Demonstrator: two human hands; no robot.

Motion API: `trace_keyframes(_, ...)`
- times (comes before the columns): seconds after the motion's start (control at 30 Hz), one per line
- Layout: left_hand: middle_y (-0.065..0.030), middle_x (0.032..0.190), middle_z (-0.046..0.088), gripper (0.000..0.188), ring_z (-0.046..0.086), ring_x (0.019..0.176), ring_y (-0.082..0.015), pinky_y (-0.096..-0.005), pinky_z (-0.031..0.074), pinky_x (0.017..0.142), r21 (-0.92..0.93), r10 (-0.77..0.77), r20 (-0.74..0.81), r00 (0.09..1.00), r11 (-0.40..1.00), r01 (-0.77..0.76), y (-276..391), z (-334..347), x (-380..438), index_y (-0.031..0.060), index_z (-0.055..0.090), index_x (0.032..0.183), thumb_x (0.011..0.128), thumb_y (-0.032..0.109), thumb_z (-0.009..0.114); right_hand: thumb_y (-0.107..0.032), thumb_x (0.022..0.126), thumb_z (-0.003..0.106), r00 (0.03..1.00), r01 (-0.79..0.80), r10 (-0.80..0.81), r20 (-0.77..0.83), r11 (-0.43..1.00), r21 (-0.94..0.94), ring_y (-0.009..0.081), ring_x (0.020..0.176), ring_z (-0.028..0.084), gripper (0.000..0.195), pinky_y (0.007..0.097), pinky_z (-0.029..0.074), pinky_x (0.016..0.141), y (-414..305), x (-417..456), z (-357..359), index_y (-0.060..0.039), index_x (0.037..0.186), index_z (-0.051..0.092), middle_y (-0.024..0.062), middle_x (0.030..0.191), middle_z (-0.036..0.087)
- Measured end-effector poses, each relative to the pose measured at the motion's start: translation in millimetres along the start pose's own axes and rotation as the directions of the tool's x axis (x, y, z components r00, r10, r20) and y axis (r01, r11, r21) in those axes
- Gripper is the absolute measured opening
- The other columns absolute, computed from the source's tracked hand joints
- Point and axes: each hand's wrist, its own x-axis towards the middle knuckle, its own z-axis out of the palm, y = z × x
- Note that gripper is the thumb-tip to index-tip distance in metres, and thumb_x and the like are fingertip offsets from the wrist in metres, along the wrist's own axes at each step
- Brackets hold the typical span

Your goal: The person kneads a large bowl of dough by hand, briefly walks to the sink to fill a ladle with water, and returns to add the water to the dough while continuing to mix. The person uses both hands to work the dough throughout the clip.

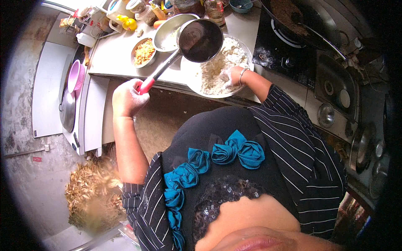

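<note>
My left hand [129,98], dusted with flour, grips the red end of a long handle. That handle belongs to a small dark-lined saucepan [201,40], which hangs over the far side of a wide white bowl [189,73]. Inside the bowl lies a crumbly, floury dough mixture [213,77]. My right hand [234,76], with a bracelet at the wrist, reaches into this mixture near the bowl's right side. Its fingers are partly buried, so their closure is hidden. The saucepan covers part of the bowl and of a metal basin [161,34] holding pale food.
A bowl of shredded orange food [144,52] stands left on the counter [110,59]. Jars and bottles line the back. Right are a gas stove [282,61], a wok [326,25] and a sink [336,72]. A pink basin [75,76] sits far left, above dry husks [91,191] on the floor.
</note>
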Motion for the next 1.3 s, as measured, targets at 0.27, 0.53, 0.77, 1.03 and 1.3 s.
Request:
trace_keyframes(0.27,-0.0121,0.072,0.066,0.028,0.064,0.063,-0.0225,-0.0331,0.051,0.064,0.024,0.018,-0.042,0.999,1.0,-0.017,-0.6,0.4,8.0,0.0071,0.069,0.088,0.063,0.019,0.07,-0.048,0.076,0.07,0.945,-0.286,0.295,-0.14,0.955,0.079,0.0373,0.108,0.06,0.074,0.0397,0.047,0.094,16.7,17.9,15.0,-0.0015,0.13,0.053,0.0241,0.118,0.062)
trace_keyframes(0.53,-0.0128,0.078,0.068,0.025,0.066,0.073,-0.0312,-0.038,0.052,0.068,-0.021,-0.035,0.019,0.999,0.999,0.035,1.7,-8.4,5.2,0.011,0.07,0.085,0.063,0.021,0.069,-0.045,0.086,0.063,0.846,-0.012,0.337,-0.413,0.786,0.618,0.0352,0.107,0.06,0.057,0.0389,0.046,0.094,95.2,58.1,65.6,-0.0039,0.125,0.058,0.0221,0.118,0.063)
trace_keyframes(0.77,-0.0119,0.072,0.066,0.026,0.065,0.065,-0.0259,-0.0348,0.052,0.065,-0.102,-0.068,0.005,0.998,0.992,0.068,-18.3,-0.3,-6.5,0.0095,0.07,0.084,0.061,0.021,0.07,-0.056,0.076,0.067,0.937,-0.322,0.349,-0.024,0.886,0.334,0.0374,0.118,0.054,0.088,0.0405,0.043,0.1,1.3,40.5,29.5,0.0052,0.135,0.045,0.0303,0.126,0.055)
trace_keyframes(1.03,-0.011,0.073,0.067,0.028,0.065,0.064,-0.0236,-0.0333,0.052,0.064,-0.129,-0.096,0.038,0.995,0.987,0.101,-17.7,-1.1,-9.3,0.0093,0.071,0.086,0.06,0.021,0.07,-0.031,0.085,0.059,0.869,-0.49,0.484,-0.105,0.87,-0.051,0.0366,0.118,0.056,0.067,0.0393,0.047,0.096,-57.6,59.0,36.0,-0.0057,0.143,0.036,0.0243,0.138,0.047)
trace_keyframes(1.3,-0.0106,0.071,0.066,0.027,0.063,0.062,-0.0234,-0.0339,0.051,0.063,-0.13,-0.099,0.031,0.995,0.986,0.102,-28.3,4.2,-21.4,0.0098,0.071,0.086,0.06,0.02,0.071,-0.026,0.078,0.067,0.844,-0.413,0.449,-0.292,0.893,0.181,0.0341,0.102,0.063,0.054,0.0409,0.05,0.088,-8.2,39.6,-3.4,-0.0089,0.128,0.054,0.0217,0.111,0.065)
